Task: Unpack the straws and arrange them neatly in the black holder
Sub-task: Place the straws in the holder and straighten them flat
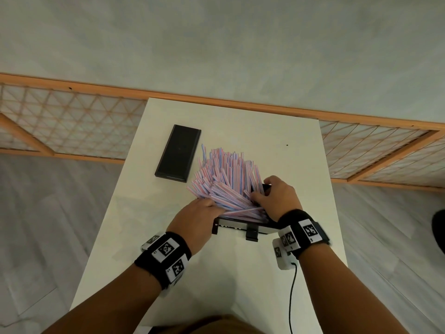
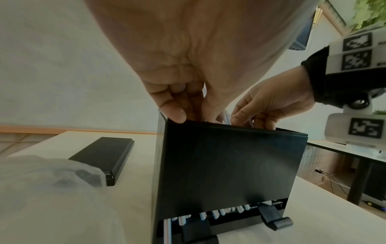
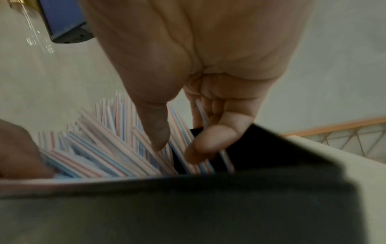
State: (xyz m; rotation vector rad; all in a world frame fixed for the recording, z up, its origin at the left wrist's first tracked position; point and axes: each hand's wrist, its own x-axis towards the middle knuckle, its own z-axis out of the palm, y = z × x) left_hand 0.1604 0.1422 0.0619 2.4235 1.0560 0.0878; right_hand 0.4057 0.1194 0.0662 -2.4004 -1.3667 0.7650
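1. Far left on the tabletop [image 1: 277, 131] lies crumpled clear wrap [image 2: 41, 178], pushed aside, I judge, now that the straws are out of it.
2. Next, the flat black lid [image 1: 178, 153] lies apart from the work, leaving the holder's top open.
3. My left hand [image 1: 195, 214] curls over the holder's left top edge, fingers against the straws to stop them fanning out.
4. The straws [image 1: 224, 182] stand in the holder [image 2: 229, 165], splayed leftward, not yet neat.
5. My right hand [image 1: 277, 198] pinches a few straws at the right side, probably to straighten them.
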